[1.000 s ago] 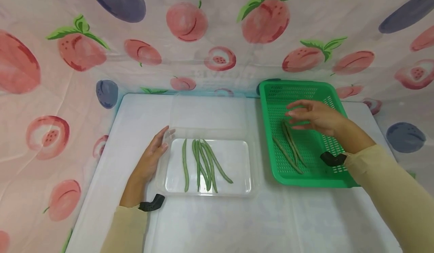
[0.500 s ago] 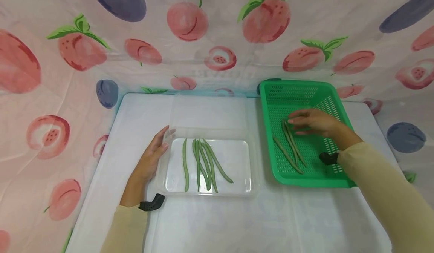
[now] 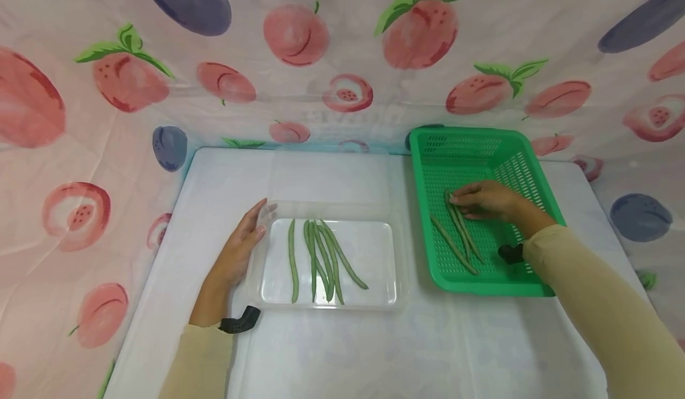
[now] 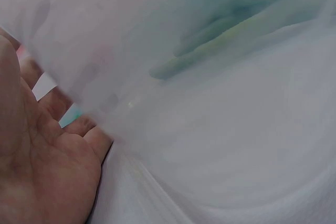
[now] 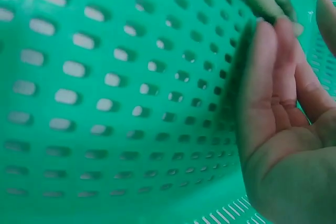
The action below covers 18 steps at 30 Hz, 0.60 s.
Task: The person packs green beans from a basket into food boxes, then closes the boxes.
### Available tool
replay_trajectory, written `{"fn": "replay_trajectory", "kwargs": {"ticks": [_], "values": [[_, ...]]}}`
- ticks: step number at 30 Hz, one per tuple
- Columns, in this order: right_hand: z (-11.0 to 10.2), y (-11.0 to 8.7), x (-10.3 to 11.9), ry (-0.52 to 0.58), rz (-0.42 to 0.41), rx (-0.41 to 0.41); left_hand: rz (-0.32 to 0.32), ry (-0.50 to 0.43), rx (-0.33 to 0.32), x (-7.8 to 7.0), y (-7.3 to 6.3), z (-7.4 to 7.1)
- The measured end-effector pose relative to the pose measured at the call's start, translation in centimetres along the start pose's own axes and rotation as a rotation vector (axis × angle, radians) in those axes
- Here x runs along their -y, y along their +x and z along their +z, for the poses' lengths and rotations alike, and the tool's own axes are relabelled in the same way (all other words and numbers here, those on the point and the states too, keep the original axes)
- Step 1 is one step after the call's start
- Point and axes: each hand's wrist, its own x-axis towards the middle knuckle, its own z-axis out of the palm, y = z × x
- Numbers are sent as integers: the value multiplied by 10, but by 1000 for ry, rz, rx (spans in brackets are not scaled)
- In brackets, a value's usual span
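Observation:
My left hand [image 3: 242,247] holds the left side of a clear plastic container [image 3: 398,262], its fingers at the rim's corner and its thumb at the edge. In the left wrist view the fingertips pass behind the cloudy wall. Several green beans [image 3: 330,259] lie lengthwise in the container. My right hand [image 3: 484,200] is inside a green plastic basket [image 3: 436,268], fingertips right at the upper ends of a few green beans [image 3: 459,226]. In the right wrist view the thumb [image 5: 326,22] stands apart from the fingers [image 5: 260,72]. Another green bean [image 3: 452,244] lies left of that group.
A transparent lid-like sheet [image 3: 329,176] lies behind the container. The basket stands right of it, near the back edge of the white-covered table [image 3: 353,351]. A fruit-printed cloth [image 3: 299,96] hangs around the back and sides.
My right hand has come down and slightly toward me in the basket, its fingers drawing closer together near the beans. The left hand and container have stayed in place.

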Motion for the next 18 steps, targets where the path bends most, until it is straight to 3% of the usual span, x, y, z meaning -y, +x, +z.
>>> {"fn": "replay_trajectory", "kwargs": {"ticks": [11,18], "values": [[2,2,-2,-28,2,-33,-4,21,-9,2,1,-1],[2,-3,2,-8,-46,-13,3,20,-5,-1,0,0]]}}
